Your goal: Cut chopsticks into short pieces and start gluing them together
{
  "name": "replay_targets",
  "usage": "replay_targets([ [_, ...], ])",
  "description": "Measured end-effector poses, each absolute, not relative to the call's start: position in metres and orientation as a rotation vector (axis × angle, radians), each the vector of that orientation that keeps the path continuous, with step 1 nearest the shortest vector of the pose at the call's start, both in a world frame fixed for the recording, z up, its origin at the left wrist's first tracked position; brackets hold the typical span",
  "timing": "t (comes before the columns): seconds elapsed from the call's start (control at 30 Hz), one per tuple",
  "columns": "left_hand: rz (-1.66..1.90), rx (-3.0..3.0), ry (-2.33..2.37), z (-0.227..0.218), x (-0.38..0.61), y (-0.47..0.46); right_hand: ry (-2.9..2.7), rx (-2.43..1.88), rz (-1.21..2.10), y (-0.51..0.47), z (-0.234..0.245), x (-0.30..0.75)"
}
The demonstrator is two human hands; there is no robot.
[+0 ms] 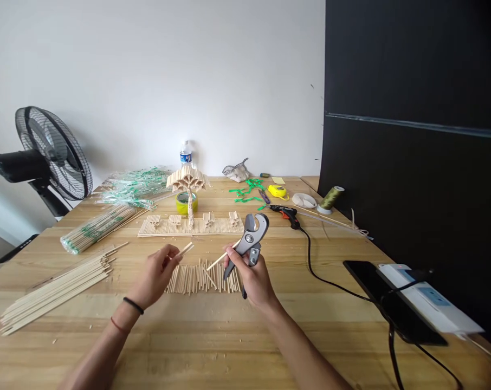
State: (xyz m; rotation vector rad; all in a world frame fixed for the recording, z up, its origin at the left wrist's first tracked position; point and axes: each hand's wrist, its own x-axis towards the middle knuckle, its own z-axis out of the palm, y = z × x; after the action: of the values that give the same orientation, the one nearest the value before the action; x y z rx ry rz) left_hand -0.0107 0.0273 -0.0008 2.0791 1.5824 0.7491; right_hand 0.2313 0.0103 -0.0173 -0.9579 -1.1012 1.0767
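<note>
My left hand (154,276) is closed on short pale wooden sticks (186,248), whose ends point right. In my right hand (257,283) are grey pipe cutters (249,238), jaws pointing up and apart. A longer thin stick (218,262) also sticks out leftward from between my right thumb and fingers. Below both hands, many cut sticks (188,278) lie side by side in a rough row, a few crossing on top. Just beyond stands a stick-built model: a flat base (168,229) with small bracket-like pieces and a tree-shaped post with a wide top (187,179).
Long sticks (62,290) and a wrapped bundle (97,230) lie left, near plastic wrappers (135,184) and a fan (52,154). Behind the model are yellow tape (182,205) and a bottle (186,154). A corded glue gun (285,214), phone (386,298) and power strip (436,300) lie right.
</note>
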Motion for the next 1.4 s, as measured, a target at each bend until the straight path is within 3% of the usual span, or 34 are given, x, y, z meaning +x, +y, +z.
replay_targets([
  [0.17,0.778,1.84,1.134,0.007,0.012,0.003,-0.925,-0.81,1.231,0.009,-0.012,0.228],
  [0.53,0.754,1.562,0.805,0.011,0.019,-0.009,-1.089,-0.87,1.124,0.005,-0.01,0.227],
  [1.4,0.878,1.434,0.828,0.002,0.029,-0.011,-1.341,-1.069,0.974,-0.001,-0.018,0.224],
])
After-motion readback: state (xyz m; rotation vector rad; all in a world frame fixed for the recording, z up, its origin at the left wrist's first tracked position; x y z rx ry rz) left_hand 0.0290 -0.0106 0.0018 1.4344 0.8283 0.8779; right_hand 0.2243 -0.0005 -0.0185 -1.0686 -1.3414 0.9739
